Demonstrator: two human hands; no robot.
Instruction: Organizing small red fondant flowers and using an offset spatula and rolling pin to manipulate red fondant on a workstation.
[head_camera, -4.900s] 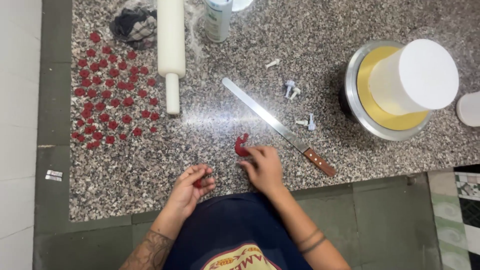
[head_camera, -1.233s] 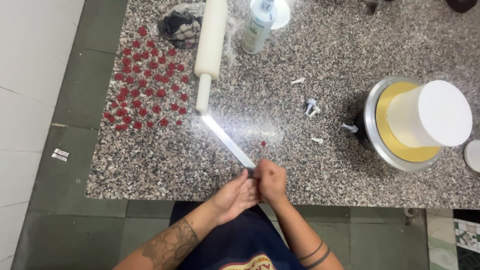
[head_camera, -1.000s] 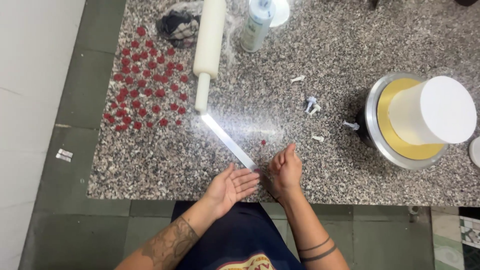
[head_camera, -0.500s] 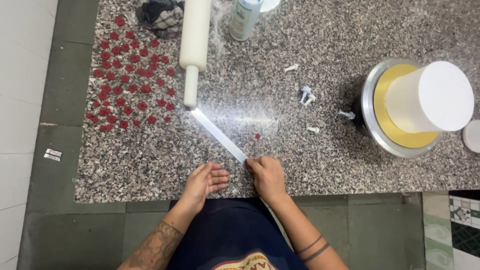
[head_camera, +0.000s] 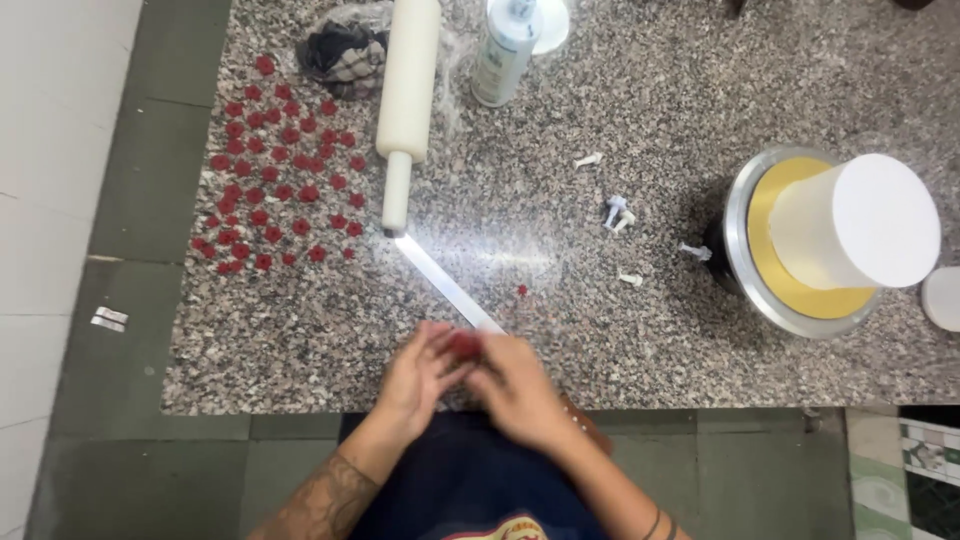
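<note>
Our left hand (head_camera: 418, 372) and right hand (head_camera: 517, 385) pinch a small red paste piece (head_camera: 463, 346) between their fingertips at the near bench (head_camera: 600, 120) edge, over the long knife blade (head_camera: 445, 283), finished red pieces (head_camera: 280, 170) spread far left beside the rolling pin (head_camera: 406, 95).

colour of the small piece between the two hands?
Red; the small piece sits between left hand and right hand, head view.

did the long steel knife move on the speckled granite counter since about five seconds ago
Yes. The long steel knife now has its tip by the white rolling pin handle; earlier it lay further right, toward the cake turntable.
</note>
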